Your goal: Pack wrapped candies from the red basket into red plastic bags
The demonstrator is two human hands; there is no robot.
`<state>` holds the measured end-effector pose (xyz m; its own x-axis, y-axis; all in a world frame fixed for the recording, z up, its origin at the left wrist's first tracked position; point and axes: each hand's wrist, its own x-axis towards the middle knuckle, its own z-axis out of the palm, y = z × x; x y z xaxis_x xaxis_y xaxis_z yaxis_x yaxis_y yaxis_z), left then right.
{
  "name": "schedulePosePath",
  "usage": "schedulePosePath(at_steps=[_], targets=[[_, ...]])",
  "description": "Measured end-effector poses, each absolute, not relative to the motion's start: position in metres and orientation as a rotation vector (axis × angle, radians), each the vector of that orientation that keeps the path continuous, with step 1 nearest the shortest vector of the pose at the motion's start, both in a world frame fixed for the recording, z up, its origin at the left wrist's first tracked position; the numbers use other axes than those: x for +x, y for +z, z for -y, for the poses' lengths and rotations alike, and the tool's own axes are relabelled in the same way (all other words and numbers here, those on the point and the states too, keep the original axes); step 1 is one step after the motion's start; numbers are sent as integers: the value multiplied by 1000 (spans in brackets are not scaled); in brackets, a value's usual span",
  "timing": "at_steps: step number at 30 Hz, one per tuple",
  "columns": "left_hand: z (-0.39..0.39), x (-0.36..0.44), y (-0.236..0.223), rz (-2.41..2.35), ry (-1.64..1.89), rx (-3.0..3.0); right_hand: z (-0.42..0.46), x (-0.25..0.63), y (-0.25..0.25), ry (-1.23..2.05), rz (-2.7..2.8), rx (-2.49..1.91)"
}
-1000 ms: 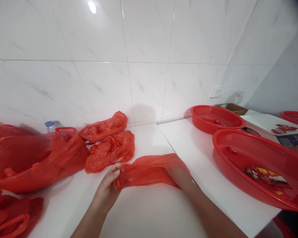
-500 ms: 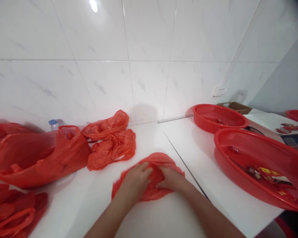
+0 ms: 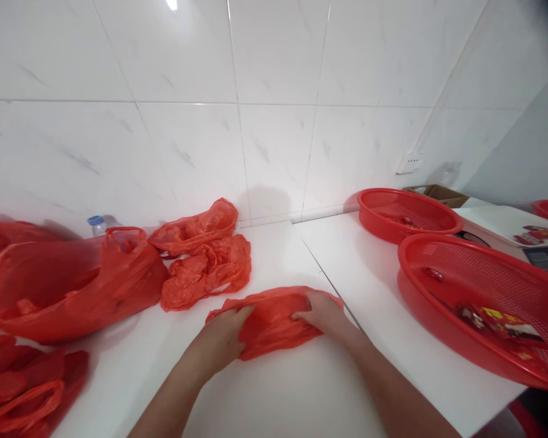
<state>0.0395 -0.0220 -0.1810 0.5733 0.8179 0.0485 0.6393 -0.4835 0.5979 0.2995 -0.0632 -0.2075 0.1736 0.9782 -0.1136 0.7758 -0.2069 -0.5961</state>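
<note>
A red plastic bag (image 3: 276, 316) lies on the white table in front of me, wide and fairly flat with creased edges. My left hand (image 3: 226, 340) grips its left end, thumb over the top and the other fingers largely hidden by the plastic. At the right end, my right hand (image 3: 322, 316) is closed on the bag, with its thumb pointing inward and the fingertips partly covered. Just beyond the bag, to the left, lie crumpled red plastic bags (image 3: 210, 267).
Large red bags (image 3: 128, 286) with handles fill the left side, near a blue-capped bottle (image 3: 97, 225). To the right stand a big red basket (image 3: 420, 304) holding small packets and a smaller red basket (image 3: 369, 222). A tiled wall (image 3: 187, 158) closes off the back.
My hands have moved apart toward the bag's two ends, the left one going left and the right one slightly right. The bag between them has become narrower from front to back.
</note>
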Motion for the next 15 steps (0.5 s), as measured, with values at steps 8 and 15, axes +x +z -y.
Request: schedulePosePath(at_steps=[8,15], targets=[[25,48,-166,-1143,591,2533,68,302,-199,724,1817,-2045],[51,74,-171,-694,437,2684,64,293,-198,776,1855,-2103]])
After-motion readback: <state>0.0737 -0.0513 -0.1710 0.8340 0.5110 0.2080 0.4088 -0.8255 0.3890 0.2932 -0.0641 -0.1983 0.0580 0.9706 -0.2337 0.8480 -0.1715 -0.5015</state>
